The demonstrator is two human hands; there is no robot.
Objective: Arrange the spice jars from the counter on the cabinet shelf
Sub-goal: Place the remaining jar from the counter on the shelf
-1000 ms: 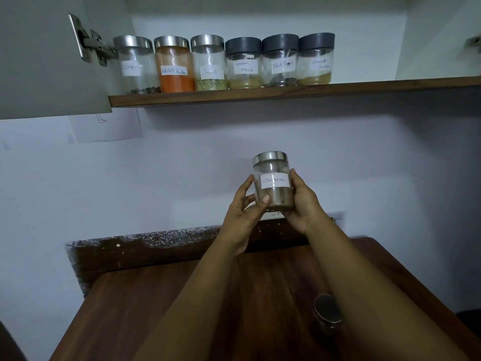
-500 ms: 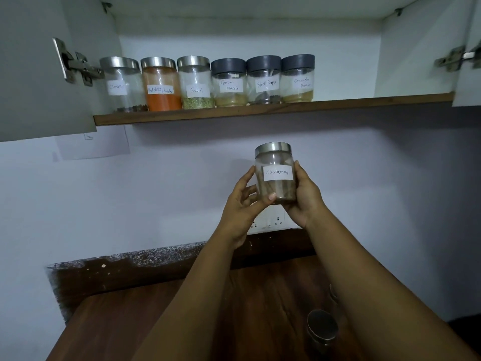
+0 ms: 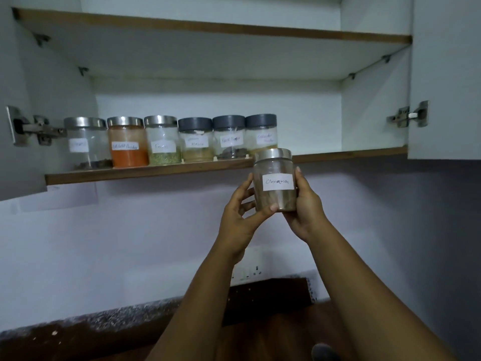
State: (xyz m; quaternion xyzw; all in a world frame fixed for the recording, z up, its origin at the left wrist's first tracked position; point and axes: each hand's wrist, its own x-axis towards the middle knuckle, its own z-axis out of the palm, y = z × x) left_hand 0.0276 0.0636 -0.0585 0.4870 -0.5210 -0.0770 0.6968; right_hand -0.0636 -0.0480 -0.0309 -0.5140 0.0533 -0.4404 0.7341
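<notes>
A glass cinnamon jar (image 3: 274, 178) with a silver lid and a white label is held upright between both hands, its lid level with the front edge of the cabinet shelf (image 3: 145, 171). My left hand (image 3: 240, 217) grips its left side and bottom, thumb across the front. My right hand (image 3: 305, 208) grips its right side. Several labelled spice jars (image 3: 161, 140) stand in a row on the left half of the shelf, three with silver lids, three with grey lids. The jar in my hands sits just in front of the rightmost grey-lidded jar (image 3: 263, 134).
The shelf's right half (image 3: 351, 153) is bare. Open cabinet doors hang at the left (image 3: 15, 152) and right (image 3: 442, 87), with hinges showing. A wall socket (image 3: 247, 269) sits below, above a wooden counter (image 3: 273, 334). Another jar's lid (image 3: 324, 353) shows at the bottom edge.
Both hands have lifted the cinnamon jar up and to the right, from below the shelf to its front edge. The view has tilted upward, showing more of the cabinet.
</notes>
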